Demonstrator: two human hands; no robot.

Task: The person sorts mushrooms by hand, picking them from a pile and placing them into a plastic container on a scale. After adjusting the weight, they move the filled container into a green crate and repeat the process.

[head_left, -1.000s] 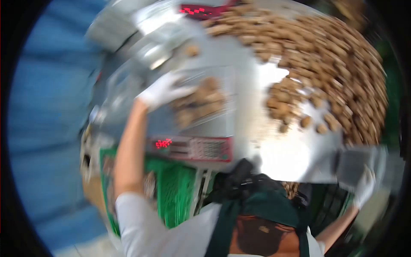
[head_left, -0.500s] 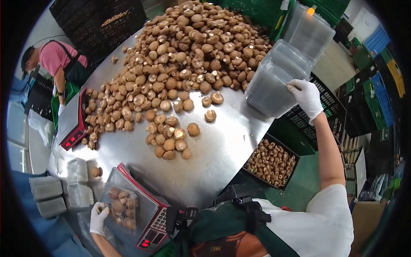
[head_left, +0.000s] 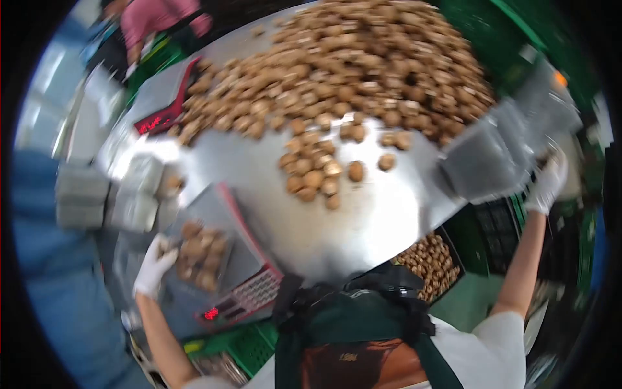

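Observation:
My left hand [head_left: 157, 264], white-gloved, has its fingers bent against the left edge of a clear tray of mushrooms [head_left: 202, 256]. That tray is over the plate of a red-edged scale [head_left: 249, 288] with lit red digits. At the right, my right hand [head_left: 549, 178], also gloved, is beside a tall stack of clear plastic trays [head_left: 486, 155], its fingertips near the stack's right side. Motion blur hides whether the fingers pinch a tray. A small group of mushrooms [head_left: 312, 170] lies mid-table, in front of a large mushroom heap [head_left: 363, 65].
A second scale [head_left: 159, 107] stands at the left of the metal table [head_left: 285, 240]. Small stacks of clear trays [head_left: 139, 185] are at the left. A crate of mushrooms [head_left: 431, 262] sits below the right edge. A person in pink [head_left: 152, 19] is bent over at the upper left.
The view has turned, shifting the table's contents rightward in the frame. My right hand is farther out at the stack's right side. My left hand remains at the mushroom tray.

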